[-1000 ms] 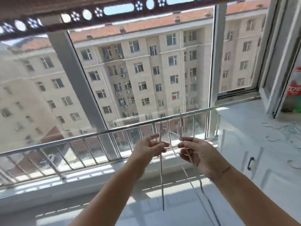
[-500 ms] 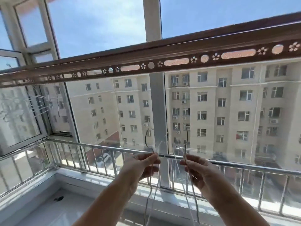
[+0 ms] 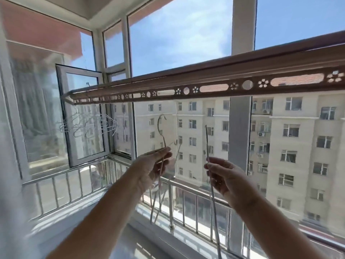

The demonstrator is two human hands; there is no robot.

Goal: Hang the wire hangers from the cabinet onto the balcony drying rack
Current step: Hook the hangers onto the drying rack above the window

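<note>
Left grip (image 3: 153, 170) pinched a bunch of wire hangers (image 3: 158, 124) between thumb and fingertips. One hook pointed up and the lower wires trailed under the palm; count unclear. Right grip (image 3: 226, 177) clasped a single wire hanger (image 3: 206, 143), upright and seen edge-on. Both were held below the drying rack (image 3: 205, 88), apart from it, before the balcony railing (image 3: 93, 166). More hangers (image 3: 87, 124) hung at the rack's far left end, beside the open window (image 3: 82, 116).

Hung hangers (image 3: 87, 124) on the drying rack (image 3: 205, 77) blur together; the hanger (image 3: 206, 141) in the right hand (image 3: 227, 176) is cropped below.
</note>
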